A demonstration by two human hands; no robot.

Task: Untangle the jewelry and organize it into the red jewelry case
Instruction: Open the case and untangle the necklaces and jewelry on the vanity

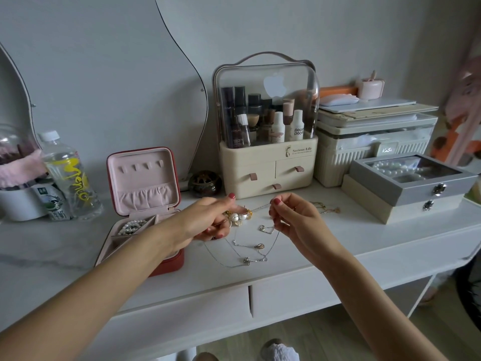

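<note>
A: Where's the jewelry now?

B: Most of it lies on the table (338, 246) between and just below the two hands. The right hand (294, 220) has its fingers curled, pinching a thin silver chain (250, 260) near its upper end, and the rest trails down in loops with small pendants. The left hand (208, 217) reaches across over a gold and pearl cluster (238, 217); its fingers look curled round part of the tangle, though exactly what they pinch I can't tell

A: How will that chain handle?

B: Very light, limp and slippery, I'd say. It looks fine enough to kink or snap if tugged, so loops want easing apart, not pulling

A: Where to hold it?

B: Close to a crossing or beside a pendant, with fingertips. The pearl cluster is bulkier and easier to grip

A: And the red jewelry case (145, 217)?

B: Open, under the left forearm, a pearl bracelet (131, 226) already in one compartment
</note>
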